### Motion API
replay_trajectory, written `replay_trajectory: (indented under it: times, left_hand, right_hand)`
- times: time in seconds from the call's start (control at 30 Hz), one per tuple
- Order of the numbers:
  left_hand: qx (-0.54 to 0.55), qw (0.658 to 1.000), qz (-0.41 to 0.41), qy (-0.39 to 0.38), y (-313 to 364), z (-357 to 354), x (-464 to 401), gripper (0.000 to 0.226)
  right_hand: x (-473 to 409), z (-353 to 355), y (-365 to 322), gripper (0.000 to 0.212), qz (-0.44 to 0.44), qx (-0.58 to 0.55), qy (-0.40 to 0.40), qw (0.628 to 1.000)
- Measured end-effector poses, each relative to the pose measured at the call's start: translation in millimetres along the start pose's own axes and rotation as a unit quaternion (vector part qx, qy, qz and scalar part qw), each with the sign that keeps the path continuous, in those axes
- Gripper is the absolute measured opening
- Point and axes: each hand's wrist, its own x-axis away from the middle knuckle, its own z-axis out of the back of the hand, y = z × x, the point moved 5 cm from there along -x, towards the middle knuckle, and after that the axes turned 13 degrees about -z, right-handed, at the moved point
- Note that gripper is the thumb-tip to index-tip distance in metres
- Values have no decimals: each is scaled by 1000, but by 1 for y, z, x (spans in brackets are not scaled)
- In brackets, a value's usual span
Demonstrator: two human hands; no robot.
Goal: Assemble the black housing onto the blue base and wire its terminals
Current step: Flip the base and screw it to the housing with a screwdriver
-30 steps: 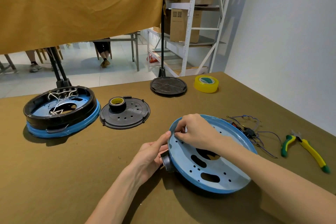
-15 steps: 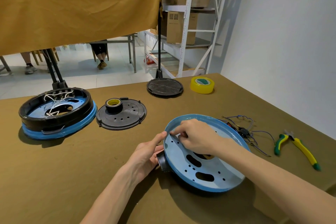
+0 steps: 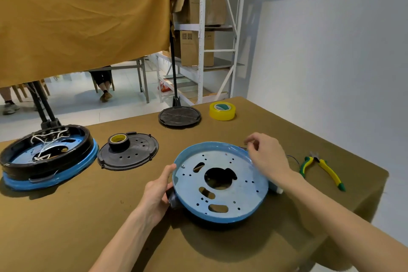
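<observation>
A round blue base (image 3: 242, 174) with several holes lies tilted on the table in front of me, with a dark part beneath it. My left hand (image 3: 157, 192) grips its left side, thumb on the rim and fingers round a black knob (image 3: 173, 200) underneath. My right hand (image 3: 268, 158) hovers over the far right rim with its fingers curled and thumb near forefinger; whether they pinch anything is unclear. A loose bundle of thin wires (image 3: 293, 158) is mostly hidden behind that hand. At the far left sits another blue base with a black housing (image 3: 47, 158) and white wires inside.
A black perforated plate (image 3: 136, 154) carries a black tape roll (image 3: 118, 141). A black round cover (image 3: 180, 116) and a yellow tape roll (image 3: 222, 111) lie at the back. Green-yellow pliers (image 3: 322, 168) lie near the table's right edge. A wall stands to the right.
My right hand has left the base's near left rim and moved across to its far right rim. The left hand keeps its grip on the base, which now lies flatter.
</observation>
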Motion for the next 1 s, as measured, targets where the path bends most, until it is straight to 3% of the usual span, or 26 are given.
replay_trajectory:
  times: [0.1,0.3,0.4,0.57,0.67,0.8,0.93,1.0]
  left_hand:
    - [-10,1000,-4,28,0,8,0,50]
    - [-23,998,17,-55,12,30,0,65]
    - [-29,997,15,-70,12,32,1,65]
    - [-21,999,-13,-38,8,30,-1,57]
    - [-15,1000,-11,-23,7,28,-6,56]
    - [-14,1000,2,-27,8,25,-16,63]
    - [-26,999,9,-39,8,27,-27,76]
    - [-25,998,13,-53,7,31,-30,76]
  right_hand:
    - [-1,0,35,21,-84,75,-18,994]
    - [17,-30,62,16,-114,267,-250,924]
    - [16,-25,55,7,-95,294,-227,924]
    - [4,11,36,15,-78,152,-96,981]
    - [2,27,20,21,-71,-28,-56,996]
    - [2,26,-8,30,-66,-216,-50,973]
    - [-3,1,-39,27,-91,-421,-98,897]
    - [-8,-10,-56,20,-89,-456,-98,880]
